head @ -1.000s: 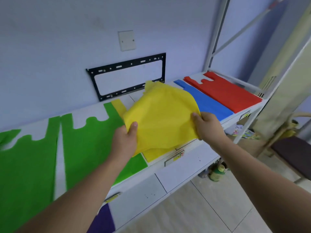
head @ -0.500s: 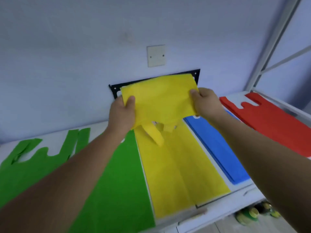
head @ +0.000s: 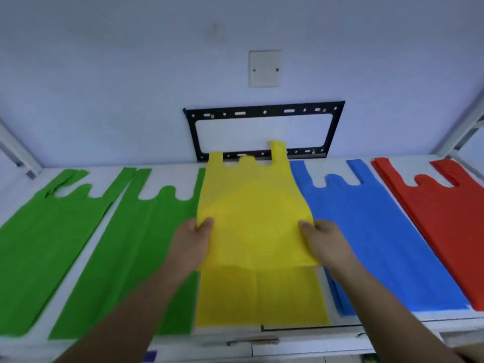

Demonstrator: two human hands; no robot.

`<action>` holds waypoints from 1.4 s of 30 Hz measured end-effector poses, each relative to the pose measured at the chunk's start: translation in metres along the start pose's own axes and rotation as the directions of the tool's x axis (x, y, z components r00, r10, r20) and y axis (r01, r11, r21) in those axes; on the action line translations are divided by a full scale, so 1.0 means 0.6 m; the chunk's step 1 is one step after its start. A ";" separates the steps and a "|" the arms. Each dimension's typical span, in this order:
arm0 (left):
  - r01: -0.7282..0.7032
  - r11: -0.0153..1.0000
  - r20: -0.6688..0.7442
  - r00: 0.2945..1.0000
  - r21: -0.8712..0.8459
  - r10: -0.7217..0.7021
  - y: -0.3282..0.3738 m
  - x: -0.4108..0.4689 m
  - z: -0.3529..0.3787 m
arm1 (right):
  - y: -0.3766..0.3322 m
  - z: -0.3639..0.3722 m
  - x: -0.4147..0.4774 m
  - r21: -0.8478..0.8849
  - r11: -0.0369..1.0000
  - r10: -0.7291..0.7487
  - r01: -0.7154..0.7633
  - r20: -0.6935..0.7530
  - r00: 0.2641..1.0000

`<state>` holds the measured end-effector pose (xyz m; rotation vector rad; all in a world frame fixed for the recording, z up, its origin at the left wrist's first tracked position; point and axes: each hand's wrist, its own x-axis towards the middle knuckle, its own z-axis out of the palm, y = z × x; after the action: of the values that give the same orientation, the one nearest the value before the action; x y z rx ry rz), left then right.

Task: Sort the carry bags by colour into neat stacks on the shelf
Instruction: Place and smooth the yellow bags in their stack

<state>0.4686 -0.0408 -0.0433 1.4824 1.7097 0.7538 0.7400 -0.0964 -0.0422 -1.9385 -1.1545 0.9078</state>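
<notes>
A yellow carry bag point(head: 252, 205) is spread out between my hands, handles pointing at the wall, lying over the yellow stack point(head: 259, 297) on the white shelf point(head: 392, 323). My left hand point(head: 192, 243) pinches its left edge and my right hand point(head: 324, 243) pinches its right edge. Two green stacks point(head: 131, 244) point(head: 39, 244) lie to the left. A blue stack point(head: 366, 231) and a red stack point(head: 440, 218) lie to the right.
A black metal bracket point(head: 264, 112) and a pale wall plate point(head: 265, 68) are fixed on the wall behind the shelf. White shelf posts point(head: 461, 127) rise at the right and left ends. Something purple point(head: 149, 356) shows below the shelf's front edge.
The yellow bag, held crumpled and then raised against the wall, has been brought down and spread flat over the yellow stack. My view has swung square to the shelf.
</notes>
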 end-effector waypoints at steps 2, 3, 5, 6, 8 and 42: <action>0.080 0.995 0.041 0.996 0.053 -0.082 -0.030 -0.019 0.019 | 0.036 0.011 -0.018 -0.041 0.998 0.050 -0.048 0.067 0.996; 0.099 0.993 0.063 0.993 0.062 -0.103 -0.040 -0.027 0.024 | 0.048 0.015 -0.027 -0.072 0.996 0.056 -0.051 0.083 0.995; 0.114 0.990 0.124 0.985 0.082 -0.124 -0.054 -0.041 0.030 | 0.061 0.018 -0.041 -0.099 0.994 0.052 -0.046 0.058 0.997; 0.111 0.988 0.144 0.982 0.104 -0.125 -0.059 -0.045 0.031 | 0.064 0.018 -0.046 -0.094 0.994 0.056 -0.052 0.045 0.997; 0.109 0.987 0.156 0.980 0.118 -0.127 -0.061 -0.048 0.031 | 0.064 0.017 -0.054 -0.092 0.994 0.056 -0.053 0.032 0.998; 0.090 0.995 0.250 0.963 0.049 -0.100 -0.067 -0.069 0.016 | 0.048 0.020 -0.111 -0.196 0.976 0.095 -0.098 -0.022 0.995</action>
<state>0.4567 -0.0887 -0.0753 1.4422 1.5950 0.4629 0.7180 -0.1648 -0.0579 -2.1726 -1.1895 0.8573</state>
